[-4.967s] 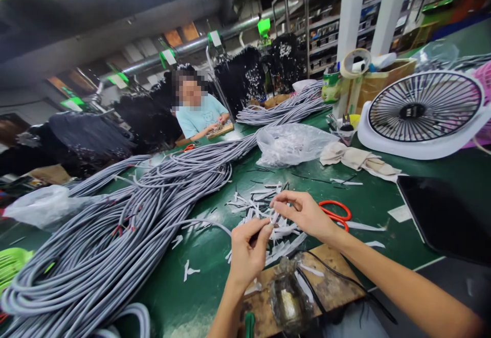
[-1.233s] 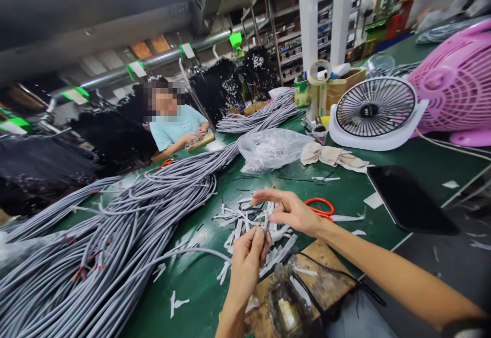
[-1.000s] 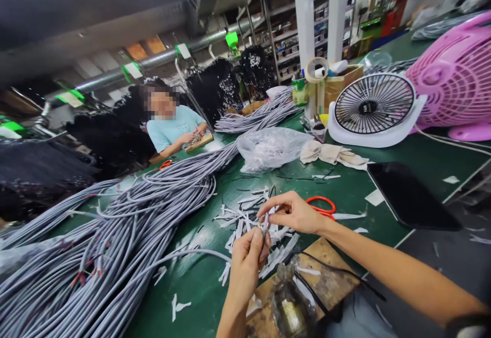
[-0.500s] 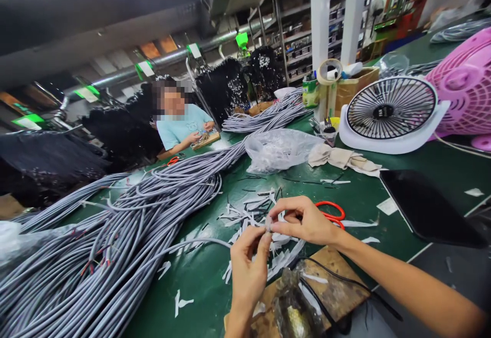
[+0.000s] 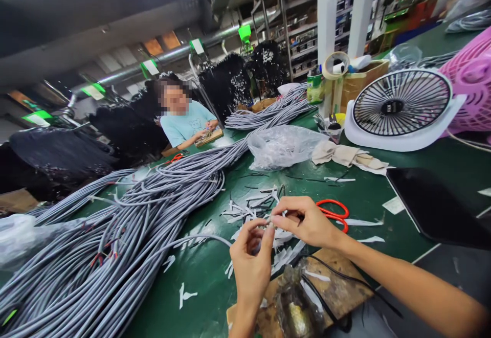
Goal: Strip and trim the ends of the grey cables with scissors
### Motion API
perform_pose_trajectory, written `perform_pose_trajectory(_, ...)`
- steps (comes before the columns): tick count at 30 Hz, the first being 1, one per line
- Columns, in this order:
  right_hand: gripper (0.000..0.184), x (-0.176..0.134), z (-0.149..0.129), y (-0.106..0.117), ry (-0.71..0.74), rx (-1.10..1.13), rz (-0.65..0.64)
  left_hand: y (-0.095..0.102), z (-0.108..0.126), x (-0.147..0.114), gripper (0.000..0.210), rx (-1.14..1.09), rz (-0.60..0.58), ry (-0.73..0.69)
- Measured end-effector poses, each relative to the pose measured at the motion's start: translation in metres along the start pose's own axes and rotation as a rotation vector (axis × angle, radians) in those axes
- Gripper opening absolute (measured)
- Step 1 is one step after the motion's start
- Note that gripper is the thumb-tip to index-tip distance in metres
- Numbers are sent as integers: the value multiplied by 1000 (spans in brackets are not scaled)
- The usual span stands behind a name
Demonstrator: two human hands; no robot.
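Observation:
A single grey cable [image 5: 207, 237] runs from the big bundle into my left hand [image 5: 253, 261], whose fingers are closed around its end. My right hand [image 5: 307, 220] meets the left one, thumb and forefinger pinching a small whitish piece [image 5: 271, 221] at the cable's tip. Fingers cover most of that piece, so its kind is unclear. Beneath and behind both hands lie scattered white strips and dark cable scraps [image 5: 245, 210]. Scissors with red handles [image 5: 337, 210] rest just beyond my right wrist. Below the hands is a wooden board [image 5: 330, 276] bearing a tape-wrapped metal lump [image 5: 297, 307] and a black cord.
Grey cable bundles [image 5: 126, 235] fill the left side of the green table [image 5: 215, 271]. Farther back are a clear plastic bag [image 5: 284, 146], a cloth glove [image 5: 349, 156], a white fan [image 5: 399, 105] and a black tablet [image 5: 433, 207]. Across the table sits a person in light blue [image 5: 187, 123].
The view has shifted slightly, so the fan and tablet sit farther right. My fingertips have drawn closer around the small whitish piece, which now shows less.

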State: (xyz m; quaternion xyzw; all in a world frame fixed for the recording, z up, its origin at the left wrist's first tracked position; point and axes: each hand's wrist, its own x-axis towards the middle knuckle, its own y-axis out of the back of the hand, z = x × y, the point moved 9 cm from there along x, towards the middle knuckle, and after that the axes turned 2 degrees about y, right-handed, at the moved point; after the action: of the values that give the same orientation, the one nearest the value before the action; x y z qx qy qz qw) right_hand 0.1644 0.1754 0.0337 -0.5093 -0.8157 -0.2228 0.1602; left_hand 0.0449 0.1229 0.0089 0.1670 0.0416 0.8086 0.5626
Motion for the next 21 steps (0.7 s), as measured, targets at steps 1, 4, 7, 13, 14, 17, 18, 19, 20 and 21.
perform_pose_trajectory(1,16,0,-1,1,10,-12,7,2,1,-1,21,-5,22,-7)
perform_pose_trajectory(4,15,0,-4,3,25,-46,31,3,0,-1,22,-21,29,0)
perform_pose_trajectory(7,15,0,-4,5,21,-69,45,2,-3,0,20,-59,12,18)
perform_pose_trajectory(13,15,-1,-4,7,16,-73,60,-5,-7,3,19,-93,-71,31)
perform_pose_trajectory(14,16,-1,-4,7,12,-73,57,-6,-8,3,18,-102,-83,37)
perform_pose_trajectory(17,16,-1,-3,6,3,-74,47,-7,-7,3,16,-126,-110,37)
perform_pose_trajectory(18,16,-1,-3,6,0,-74,45,-7,-6,3,14,-132,-121,28)
perform_pose_trajectory(19,16,-1,-3,5,-3,-76,43,-8,-4,3,12,-136,-133,15)
perform_pose_trajectory(20,17,-1,-2,5,-7,-80,39,-8,-2,2,10,-140,-147,-1)
perform_pose_trajectory(21,17,-1,-2,5,-10,-84,37,-9,0,1,8,-144,-163,-21)
